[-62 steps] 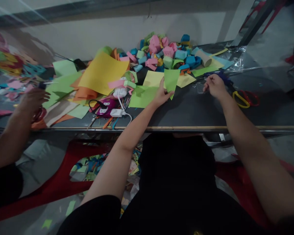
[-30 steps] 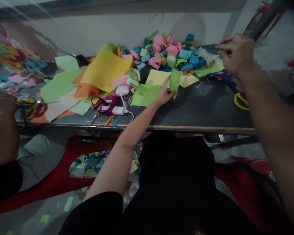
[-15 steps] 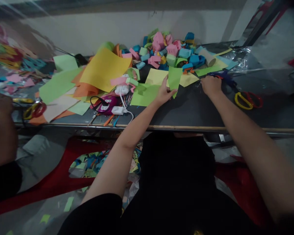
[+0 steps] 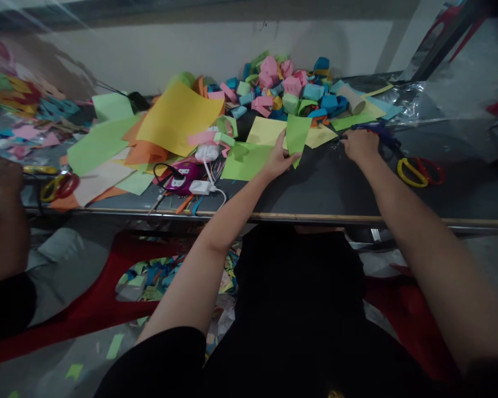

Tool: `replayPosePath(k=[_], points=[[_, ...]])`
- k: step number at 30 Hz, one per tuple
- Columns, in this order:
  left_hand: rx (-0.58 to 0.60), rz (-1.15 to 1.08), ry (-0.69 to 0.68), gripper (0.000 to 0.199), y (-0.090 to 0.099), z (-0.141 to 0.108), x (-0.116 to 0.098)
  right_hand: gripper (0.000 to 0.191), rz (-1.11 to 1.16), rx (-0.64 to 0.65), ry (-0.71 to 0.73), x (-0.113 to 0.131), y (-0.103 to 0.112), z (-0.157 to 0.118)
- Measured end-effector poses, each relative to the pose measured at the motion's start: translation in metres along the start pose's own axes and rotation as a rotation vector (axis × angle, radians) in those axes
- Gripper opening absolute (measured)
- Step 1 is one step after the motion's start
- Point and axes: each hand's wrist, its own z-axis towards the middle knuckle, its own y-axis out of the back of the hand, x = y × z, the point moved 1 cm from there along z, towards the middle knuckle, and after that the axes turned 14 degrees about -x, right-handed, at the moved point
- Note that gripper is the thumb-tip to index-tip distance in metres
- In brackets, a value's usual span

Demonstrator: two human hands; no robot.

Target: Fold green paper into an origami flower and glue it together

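Observation:
My left hand (image 4: 283,159) holds a small green paper piece (image 4: 297,135) upright between thumb and fingers, over the table's back half. Under and behind it lie a green sheet (image 4: 245,161) and a pale yellow sheet (image 4: 260,131). Further right, my right hand (image 4: 362,146) is closed, fingers curled down close to the tabletop. A dark blue tool (image 4: 385,135) shows just behind this hand; what the fingertips grip is hidden. Scissors with yellow and red handles (image 4: 413,172) lie to the right of my right wrist.
A heap of folded paper pieces (image 4: 292,85) stands against the wall, beside a cardboard tube (image 4: 354,100). Leftward are a large yellow sheet (image 4: 176,119), a purple power socket (image 4: 185,178) with cables, and another pair of scissors (image 4: 60,187). Another person's hand (image 4: 0,179) is at far left.
The green paper piece in my left hand has turned slightly and shows a broader face. My right hand has shifted a little, staying closed in the same area.

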Motion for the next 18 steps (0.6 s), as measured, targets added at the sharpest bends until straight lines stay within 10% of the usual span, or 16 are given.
replayPosePath(k=[18], points=[[-0.007,-0.005,0.051,0.096,0.0,-0.002,-0.009,0.032,0.168,-0.071,-0.084,0.003,0.008,-0.008]])
